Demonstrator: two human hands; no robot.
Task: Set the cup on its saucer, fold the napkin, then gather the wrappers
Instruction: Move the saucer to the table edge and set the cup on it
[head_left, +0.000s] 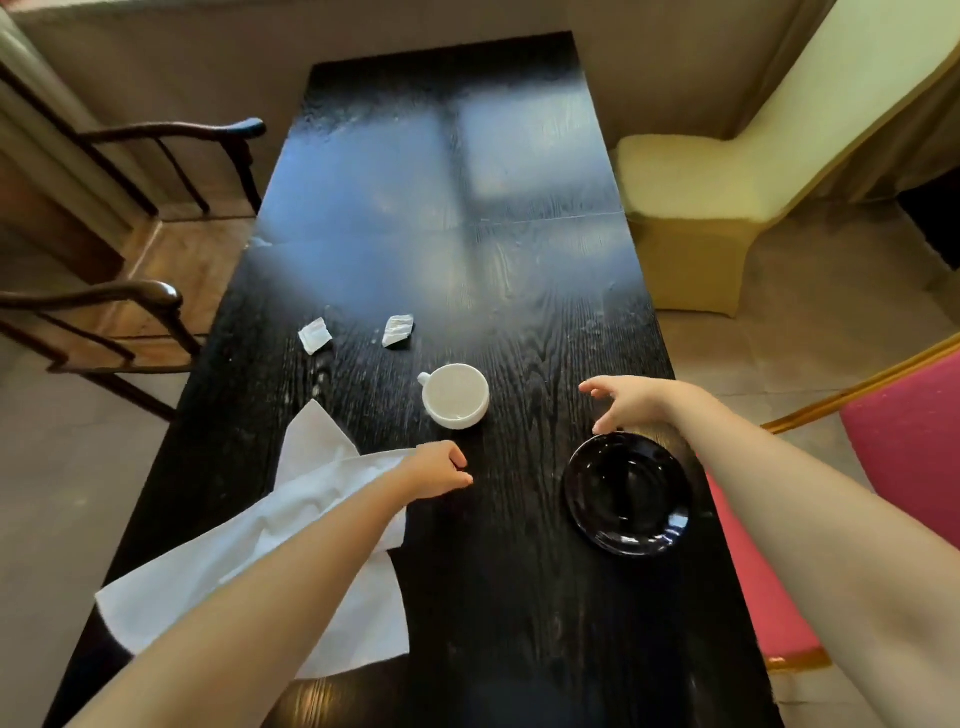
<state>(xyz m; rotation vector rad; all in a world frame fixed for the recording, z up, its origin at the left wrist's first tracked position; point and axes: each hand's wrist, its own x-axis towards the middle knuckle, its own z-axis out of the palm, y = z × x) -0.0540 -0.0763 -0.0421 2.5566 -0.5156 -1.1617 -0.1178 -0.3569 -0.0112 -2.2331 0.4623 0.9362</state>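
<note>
table (519, 291) black, glossy | chairs around | hands: left (439, 470) seemingly curled, right (631, 402) spread

Soft daylight came from the far end, and the long black wood-grain table (519, 519) threw it back as a wide bluish-white glare across its far half. The near half stayed dim. A small highlight gleamed on the glossy black round saucer (675, 525). The wide lens bowed the room's edges, and the nearest forearms and corners looked soft.
</note>
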